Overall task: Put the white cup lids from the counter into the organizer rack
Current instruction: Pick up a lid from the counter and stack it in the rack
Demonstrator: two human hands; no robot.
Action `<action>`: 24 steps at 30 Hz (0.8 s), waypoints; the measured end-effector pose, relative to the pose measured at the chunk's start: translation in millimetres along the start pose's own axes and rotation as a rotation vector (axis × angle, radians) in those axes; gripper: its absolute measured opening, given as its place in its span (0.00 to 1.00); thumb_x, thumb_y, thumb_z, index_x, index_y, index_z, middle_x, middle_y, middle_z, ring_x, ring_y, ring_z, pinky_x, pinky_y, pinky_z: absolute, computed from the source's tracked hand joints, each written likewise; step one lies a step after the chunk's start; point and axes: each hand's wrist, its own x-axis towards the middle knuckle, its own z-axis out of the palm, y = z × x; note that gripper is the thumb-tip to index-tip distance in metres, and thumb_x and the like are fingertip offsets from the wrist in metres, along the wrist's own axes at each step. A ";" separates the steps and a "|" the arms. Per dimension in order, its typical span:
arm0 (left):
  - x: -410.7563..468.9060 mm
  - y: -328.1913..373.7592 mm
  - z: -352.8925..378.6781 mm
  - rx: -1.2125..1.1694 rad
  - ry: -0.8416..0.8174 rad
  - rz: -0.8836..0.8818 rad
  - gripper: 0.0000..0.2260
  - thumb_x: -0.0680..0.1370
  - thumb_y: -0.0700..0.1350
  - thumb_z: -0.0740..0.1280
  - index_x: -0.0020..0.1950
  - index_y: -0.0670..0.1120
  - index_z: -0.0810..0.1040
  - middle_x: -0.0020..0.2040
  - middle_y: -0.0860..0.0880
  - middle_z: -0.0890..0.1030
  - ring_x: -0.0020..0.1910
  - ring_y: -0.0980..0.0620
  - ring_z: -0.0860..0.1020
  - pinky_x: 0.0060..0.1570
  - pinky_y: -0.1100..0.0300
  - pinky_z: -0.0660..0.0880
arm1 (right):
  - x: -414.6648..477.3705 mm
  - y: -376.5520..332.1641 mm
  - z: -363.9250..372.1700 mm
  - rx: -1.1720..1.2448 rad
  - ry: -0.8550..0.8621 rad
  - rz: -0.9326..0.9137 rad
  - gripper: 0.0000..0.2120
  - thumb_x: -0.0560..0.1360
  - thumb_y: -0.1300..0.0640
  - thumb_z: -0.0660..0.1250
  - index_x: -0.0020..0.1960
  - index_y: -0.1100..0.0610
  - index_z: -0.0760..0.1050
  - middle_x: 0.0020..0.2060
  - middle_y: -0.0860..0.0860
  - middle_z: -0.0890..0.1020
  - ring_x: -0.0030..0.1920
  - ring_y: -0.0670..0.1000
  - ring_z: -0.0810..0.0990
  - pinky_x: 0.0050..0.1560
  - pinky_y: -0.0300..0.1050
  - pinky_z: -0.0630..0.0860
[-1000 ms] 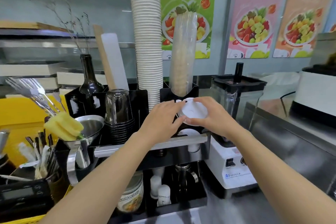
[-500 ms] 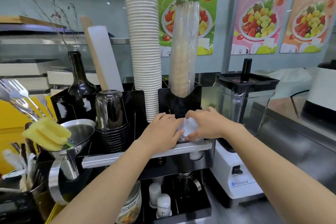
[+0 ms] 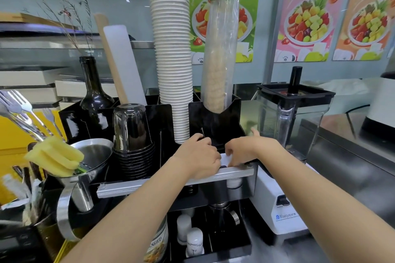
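Head view: left hand [image 3: 197,156] and right hand [image 3: 251,150] side by side, fingers curled down into black organizer rack [image 3: 215,121]. White cup lid [image 3: 224,159] sliver between them, mostly hidden. Grip on lid: cannot tell.

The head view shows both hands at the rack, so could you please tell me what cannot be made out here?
- White lids: only a sliver shows, covered by the left hand and right hand.
- Rack slot holding them: hidden behind both hands.
- Paper cup stack: top cut off by the frame edge.
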 end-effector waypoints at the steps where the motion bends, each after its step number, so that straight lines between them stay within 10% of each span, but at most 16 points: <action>1: 0.7 -0.1 -2.0 0.021 -0.011 0.010 0.22 0.77 0.47 0.45 0.47 0.46 0.80 0.45 0.52 0.82 0.54 0.52 0.72 0.73 0.49 0.43 | 0.9 -2.0 -1.0 -0.051 0.012 -0.014 0.15 0.71 0.56 0.62 0.57 0.60 0.74 0.44 0.55 0.81 0.55 0.56 0.78 0.70 0.65 0.35; 4: 3.7 2.1 -6.6 0.054 -0.032 0.042 0.19 0.78 0.45 0.48 0.37 0.43 0.76 0.41 0.50 0.82 0.54 0.52 0.73 0.72 0.51 0.31 | 5.3 -9.1 -0.5 -0.081 0.072 -0.145 0.12 0.69 0.63 0.60 0.51 0.62 0.75 0.37 0.53 0.77 0.46 0.55 0.77 0.68 0.54 0.59; 6: 6.2 2.8 -7.3 0.003 -0.067 0.031 0.19 0.79 0.45 0.49 0.40 0.44 0.77 0.45 0.48 0.82 0.56 0.51 0.72 0.74 0.52 0.36 | 6.4 -9.9 1.1 0.024 0.085 -0.207 0.07 0.71 0.64 0.59 0.47 0.61 0.73 0.34 0.52 0.74 0.38 0.55 0.73 0.44 0.47 0.71; 12: 4.9 1.3 -1.9 -0.081 -0.062 0.008 0.17 0.78 0.44 0.50 0.46 0.43 0.79 0.46 0.47 0.80 0.53 0.50 0.70 0.74 0.53 0.43 | 1.7 -8.5 -1.5 0.110 0.008 -0.204 0.06 0.73 0.63 0.60 0.48 0.54 0.69 0.36 0.50 0.74 0.34 0.50 0.71 0.32 0.42 0.67; 15: 3.0 1.2 -0.2 -0.076 -0.038 0.008 0.17 0.79 0.44 0.50 0.46 0.43 0.79 0.44 0.48 0.79 0.51 0.50 0.70 0.74 0.53 0.43 | -1.5 -12.7 -7.1 0.081 -0.076 -0.173 0.21 0.73 0.62 0.62 0.64 0.52 0.65 0.52 0.53 0.73 0.40 0.53 0.73 0.33 0.42 0.68; 24: 2.1 1.7 2.3 -0.066 0.006 0.008 0.17 0.79 0.44 0.50 0.46 0.44 0.79 0.45 0.49 0.79 0.52 0.50 0.70 0.72 0.54 0.42 | 7.1 -16.2 -8.7 0.038 -0.136 -0.118 0.28 0.71 0.67 0.62 0.69 0.53 0.62 0.34 0.49 0.71 0.31 0.49 0.69 0.31 0.41 0.67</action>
